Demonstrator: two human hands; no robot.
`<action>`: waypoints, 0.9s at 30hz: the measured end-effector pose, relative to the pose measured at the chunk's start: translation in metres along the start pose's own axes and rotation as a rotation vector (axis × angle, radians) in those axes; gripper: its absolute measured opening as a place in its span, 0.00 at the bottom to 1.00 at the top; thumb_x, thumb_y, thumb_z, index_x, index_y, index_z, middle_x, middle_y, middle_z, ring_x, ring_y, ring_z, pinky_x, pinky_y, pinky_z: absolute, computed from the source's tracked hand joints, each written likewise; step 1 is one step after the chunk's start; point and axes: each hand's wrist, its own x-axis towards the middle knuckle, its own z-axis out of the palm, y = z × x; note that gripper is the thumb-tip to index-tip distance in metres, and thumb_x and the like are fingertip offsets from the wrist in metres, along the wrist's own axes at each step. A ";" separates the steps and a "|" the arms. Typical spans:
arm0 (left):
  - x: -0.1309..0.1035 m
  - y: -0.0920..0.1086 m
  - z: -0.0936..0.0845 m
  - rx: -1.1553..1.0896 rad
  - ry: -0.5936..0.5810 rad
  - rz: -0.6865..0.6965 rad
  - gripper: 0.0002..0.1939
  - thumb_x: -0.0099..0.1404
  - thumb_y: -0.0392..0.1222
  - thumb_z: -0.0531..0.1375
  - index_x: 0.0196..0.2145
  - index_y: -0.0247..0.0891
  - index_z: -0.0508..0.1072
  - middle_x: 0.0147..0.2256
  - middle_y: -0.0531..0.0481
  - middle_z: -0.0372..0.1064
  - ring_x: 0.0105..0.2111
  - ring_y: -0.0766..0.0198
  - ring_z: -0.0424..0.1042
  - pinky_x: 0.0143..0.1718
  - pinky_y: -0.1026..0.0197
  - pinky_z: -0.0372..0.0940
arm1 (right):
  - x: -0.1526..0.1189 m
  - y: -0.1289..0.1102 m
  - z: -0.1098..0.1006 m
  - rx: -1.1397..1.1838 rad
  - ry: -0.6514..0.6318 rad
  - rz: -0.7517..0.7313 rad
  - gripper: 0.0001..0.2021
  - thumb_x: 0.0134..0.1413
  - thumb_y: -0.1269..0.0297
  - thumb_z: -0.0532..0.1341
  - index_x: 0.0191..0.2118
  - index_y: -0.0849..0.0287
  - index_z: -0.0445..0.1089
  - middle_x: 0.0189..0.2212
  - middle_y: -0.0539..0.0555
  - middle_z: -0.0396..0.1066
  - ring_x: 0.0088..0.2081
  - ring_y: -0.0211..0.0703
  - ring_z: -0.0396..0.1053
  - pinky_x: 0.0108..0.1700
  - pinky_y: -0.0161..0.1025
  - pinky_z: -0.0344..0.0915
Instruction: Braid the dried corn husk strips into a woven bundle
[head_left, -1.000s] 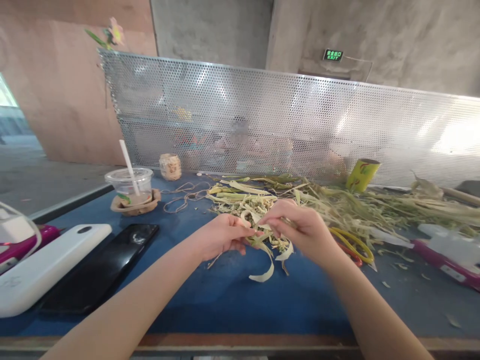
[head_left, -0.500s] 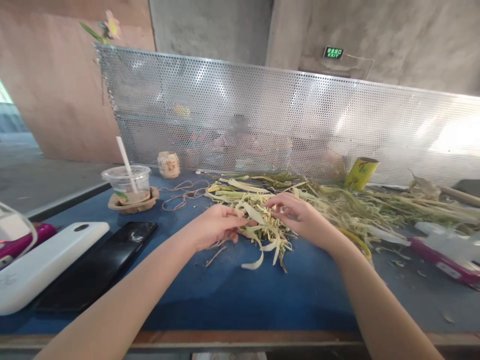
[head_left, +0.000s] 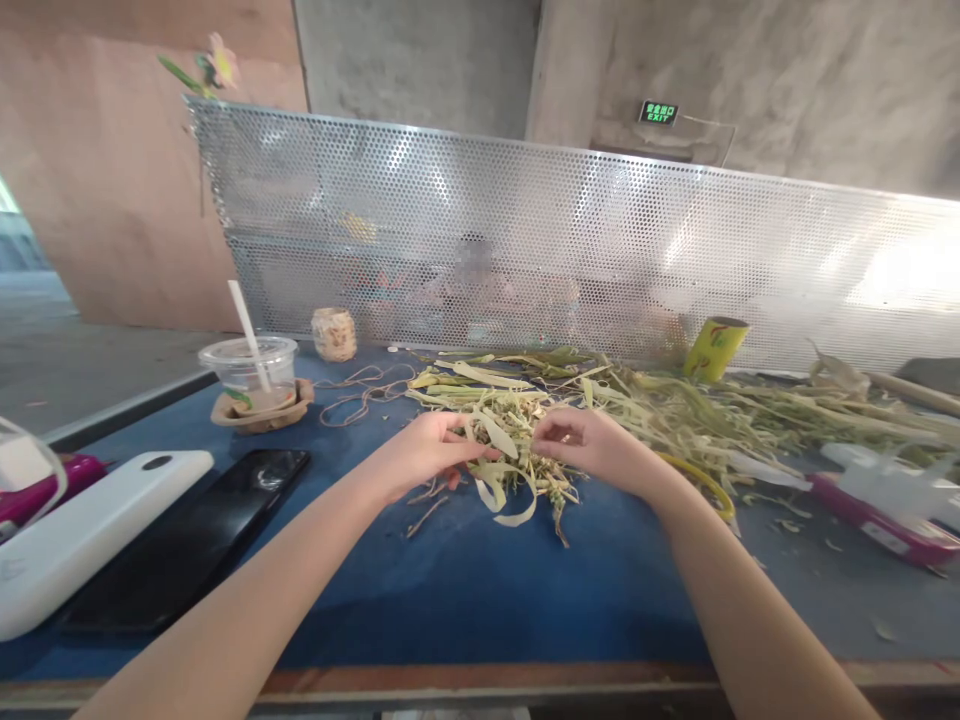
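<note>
A loose bundle of dried plant stems and leaves (head_left: 517,470) lies on the blue tabletop between my hands. Long pale leaf strips (head_left: 501,440) curl over its top and hang toward the front. My left hand (head_left: 431,455) is closed at the bundle's left side, with thumb and fingers pinching the strips and stems there. On the right, my right hand (head_left: 581,447) has its fingertips curled together against the bundle; what they pinch is too small to make out.
More dried stalks (head_left: 675,410) spread behind and right, around a yellow tube (head_left: 716,350). At left are a lidded cup (head_left: 255,375), twine (head_left: 364,395), a wrapped jar (head_left: 334,335), a black phone (head_left: 202,530) and a white device (head_left: 112,530). A magenta tool (head_left: 874,515) lies right. Perforated metal screen (head_left: 525,230) behind.
My right hand has drawn its fingers in and moved slightly down beside the bundle. The pale strips have shifted and now curl in a loop near my left fingertips.
</note>
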 end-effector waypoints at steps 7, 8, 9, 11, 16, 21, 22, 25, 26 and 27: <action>0.006 -0.004 0.002 -0.120 0.041 -0.107 0.06 0.56 0.35 0.59 0.33 0.30 0.68 0.30 0.42 0.73 0.28 0.64 0.71 0.21 0.66 0.57 | -0.007 -0.007 -0.007 0.340 0.007 -0.004 0.07 0.50 0.66 0.58 0.35 0.59 0.71 0.27 0.51 0.70 0.30 0.37 0.68 0.35 0.36 0.64; 0.007 -0.005 0.002 -0.136 0.041 -0.115 0.05 0.56 0.34 0.59 0.32 0.31 0.68 0.31 0.42 0.73 0.29 0.65 0.71 0.21 0.66 0.57 | -0.008 -0.008 -0.007 0.415 -0.023 -0.038 0.07 0.50 0.66 0.58 0.35 0.60 0.71 0.29 0.52 0.71 0.30 0.36 0.68 0.36 0.36 0.64; 0.007 -0.005 0.002 -0.148 0.036 -0.120 0.04 0.56 0.34 0.59 0.30 0.31 0.67 0.31 0.42 0.73 0.29 0.66 0.71 0.21 0.66 0.57 | -0.009 -0.008 -0.007 0.486 -0.061 -0.081 0.08 0.50 0.66 0.59 0.36 0.60 0.71 0.31 0.53 0.72 0.31 0.36 0.68 0.36 0.36 0.64; 0.007 -0.005 0.004 -0.162 0.011 -0.116 0.04 0.55 0.35 0.60 0.29 0.31 0.68 0.30 0.44 0.73 0.28 0.66 0.71 0.22 0.67 0.57 | -0.008 -0.009 -0.005 0.581 -0.130 -0.150 0.09 0.49 0.67 0.59 0.38 0.60 0.72 0.34 0.54 0.73 0.31 0.36 0.67 0.35 0.36 0.64; 0.001 -0.001 0.011 -0.122 -0.115 -0.101 0.14 0.52 0.38 0.63 0.37 0.30 0.71 0.25 0.47 0.73 0.23 0.67 0.69 0.21 0.65 0.56 | -0.003 -0.010 0.002 0.504 -0.182 -0.054 0.11 0.50 0.68 0.58 0.40 0.58 0.72 0.36 0.53 0.74 0.31 0.36 0.68 0.35 0.35 0.63; -0.003 0.000 0.013 -0.088 -0.175 -0.071 0.26 0.56 0.36 0.61 0.52 0.31 0.62 0.25 0.48 0.73 0.19 0.69 0.67 0.21 0.65 0.56 | 0.005 -0.007 0.012 0.493 -0.107 0.058 0.14 0.51 0.66 0.57 0.44 0.56 0.71 0.42 0.54 0.72 0.37 0.40 0.70 0.35 0.36 0.64; -0.003 0.000 0.013 -0.094 -0.161 -0.080 0.30 0.56 0.35 0.61 0.55 0.31 0.57 0.25 0.49 0.73 0.19 0.68 0.67 0.20 0.65 0.56 | 0.006 -0.005 0.014 0.496 -0.103 0.090 0.15 0.50 0.66 0.57 0.45 0.56 0.71 0.41 0.53 0.73 0.36 0.39 0.70 0.34 0.35 0.64; -0.002 -0.001 0.013 -0.131 -0.094 -0.092 0.40 0.57 0.34 0.60 0.61 0.28 0.42 0.25 0.47 0.73 0.21 0.66 0.69 0.21 0.64 0.57 | 0.008 0.001 0.017 0.455 -0.118 0.170 0.15 0.47 0.68 0.58 0.42 0.58 0.72 0.27 0.51 0.73 0.26 0.36 0.67 0.29 0.34 0.62; -0.002 -0.001 0.013 -0.142 -0.084 -0.082 0.40 0.57 0.33 0.60 0.61 0.27 0.43 0.27 0.44 0.74 0.23 0.65 0.70 0.21 0.64 0.58 | 0.008 0.003 0.018 0.447 -0.100 0.174 0.14 0.46 0.67 0.59 0.41 0.59 0.73 0.23 0.49 0.71 0.23 0.34 0.65 0.27 0.33 0.61; -0.001 -0.001 0.012 -0.150 -0.085 -0.070 0.37 0.57 0.34 0.60 0.60 0.28 0.46 0.30 0.42 0.74 0.26 0.65 0.71 0.21 0.65 0.58 | 0.008 0.004 0.018 0.451 -0.061 0.166 0.13 0.46 0.67 0.60 0.40 0.59 0.74 0.20 0.48 0.69 0.21 0.33 0.63 0.26 0.32 0.60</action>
